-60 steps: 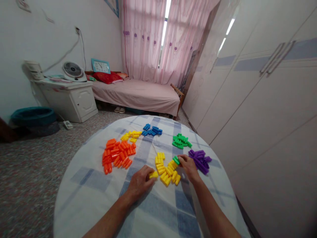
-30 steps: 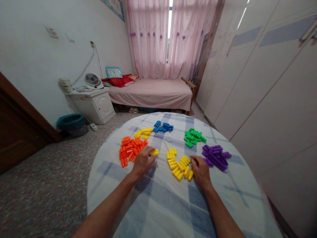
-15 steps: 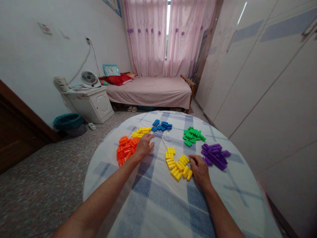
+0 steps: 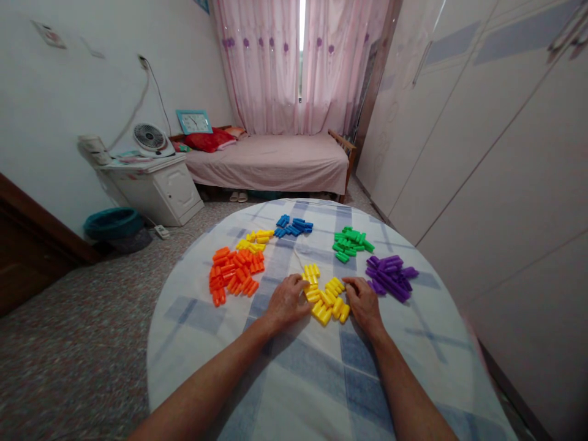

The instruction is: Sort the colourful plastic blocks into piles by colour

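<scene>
On the checked tablecloth, several yellow plastic tube-shaped pieces (image 4: 326, 298) form a curved cluster between my two hands. My left hand (image 4: 288, 300) rests at the cluster's left side, thumb and fingers apart around its edge, touching or nearly touching the pieces. At the right edge is my right hand (image 4: 362, 301), its fingers bent loosely and the fingertips beside the yellow pieces. I see nothing held in either hand. A purple heap of pieces (image 4: 392, 277) lies just right of my right hand.
Around the round table (image 4: 193, 373) lie separate heaps: orange pieces (image 4: 234, 272), more yellow pieces (image 4: 255, 240), blue pieces (image 4: 294, 226) and green pieces (image 4: 351, 243). Beyond stand a bed (image 4: 271, 160), a white cabinet (image 4: 177, 191) with a fan (image 4: 150, 138), and a wardrobe (image 4: 487, 165) on the right.
My left hand has moved from beside the orange and back yellow heaps, right and nearer, to the yellow cluster. My right hand stays beside that cluster. The view has shifted slightly.
</scene>
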